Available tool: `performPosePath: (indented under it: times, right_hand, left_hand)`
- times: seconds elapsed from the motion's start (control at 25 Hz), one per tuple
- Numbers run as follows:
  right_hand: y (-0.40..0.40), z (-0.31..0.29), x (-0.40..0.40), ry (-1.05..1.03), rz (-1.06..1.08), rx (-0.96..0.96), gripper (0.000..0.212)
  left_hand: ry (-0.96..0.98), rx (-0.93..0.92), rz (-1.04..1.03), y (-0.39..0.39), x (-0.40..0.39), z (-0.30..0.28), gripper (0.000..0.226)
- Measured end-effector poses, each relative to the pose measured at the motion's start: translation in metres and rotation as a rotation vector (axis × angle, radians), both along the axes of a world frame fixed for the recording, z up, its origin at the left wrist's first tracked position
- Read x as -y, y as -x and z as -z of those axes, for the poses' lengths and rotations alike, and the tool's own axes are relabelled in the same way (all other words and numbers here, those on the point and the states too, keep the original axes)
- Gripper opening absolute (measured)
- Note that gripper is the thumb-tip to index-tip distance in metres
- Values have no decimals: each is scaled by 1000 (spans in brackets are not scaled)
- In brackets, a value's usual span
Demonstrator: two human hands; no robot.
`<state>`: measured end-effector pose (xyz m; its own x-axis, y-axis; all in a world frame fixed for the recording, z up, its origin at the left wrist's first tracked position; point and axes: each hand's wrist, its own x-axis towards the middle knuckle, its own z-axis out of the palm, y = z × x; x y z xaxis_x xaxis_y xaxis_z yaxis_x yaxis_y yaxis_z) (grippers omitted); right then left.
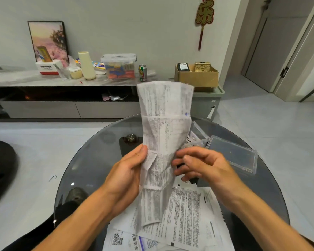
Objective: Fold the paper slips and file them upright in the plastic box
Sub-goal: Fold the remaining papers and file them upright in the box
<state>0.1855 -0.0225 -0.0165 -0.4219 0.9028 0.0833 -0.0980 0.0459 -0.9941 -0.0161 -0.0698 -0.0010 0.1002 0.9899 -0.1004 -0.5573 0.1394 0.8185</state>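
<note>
My left hand [130, 166] grips a long printed paper slip [164, 124] along its left edge, thumb on the front face, fingers curled behind, holding it upright above the table. The slip is creased in several places, shows horizontal fold lines, and its lower end hangs down to the papers below. My right hand [198, 164] sits just beside the slip's right edge with the fingers loosely bent; the fingertips are at the paper, but I cannot tell whether they actually pinch it or only brush it.

Behind the slip, partly hidden by it, stands the clear plastic box [198, 135] on the round dark glass table [83, 160]; some folded slips show inside it, though I can't make out how they stand. Its clear lid [232, 153] lies flat on the glass just to the right of the box.

Under my wrists, at the near side of the table, a loose pile of printed sheets [185, 211] overlaps, one with a QR code at the bottom edge.

Farther off, a low cabinet [62, 80] along the wall carries a lidded storage tub [119, 66], a drink can [142, 73] and a cream bottle [87, 65]. A cardboard carton [198, 76] sits to its right.
</note>
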Motion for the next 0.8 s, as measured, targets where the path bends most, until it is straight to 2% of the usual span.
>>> performPosePath:
  times: [0.16, 0.24, 0.28, 0.36, 0.44, 0.52, 0.56, 0.68, 0.8]
  right_hand:
    - [7, -6, -1, 57, 82, -52, 50]
    - [7, -11, 0, 152, 72, -86, 38]
    - [6, -14, -1, 177, 89, -78, 34]
    - [-1, -19, -2, 197, 122, -44, 28]
    - [-7, -24, -3, 208, 152, -15, 24]
    - [-13, -26, -6, 214, 186, -11, 22]
    - [-16, -26, -7, 223, 200, -15, 23]
    - [-21, -22, -9, 263, 195, -68, 26]
    - [-28, -21, -12, 344, 140, -103, 19]
  left_hand:
    - [109, 94, 88, 0, 0, 0, 41]
    - [122, 200, 252, 1, 3, -6, 54]
    - [130, 173, 254, 4, 4, -6, 64]
    - [82, -31, 117, 11, 2, -3, 69]
    - [53, -238, -74, 14, -2, -1, 48]
    - [68, -334, -196, 16, -7, 0, 23]
    - [82, -369, -219, 15, -8, -1, 21]
    - [103, -325, -236, 19, -6, -5, 31]
    - [108, -231, -218, 24, -4, -9, 18]
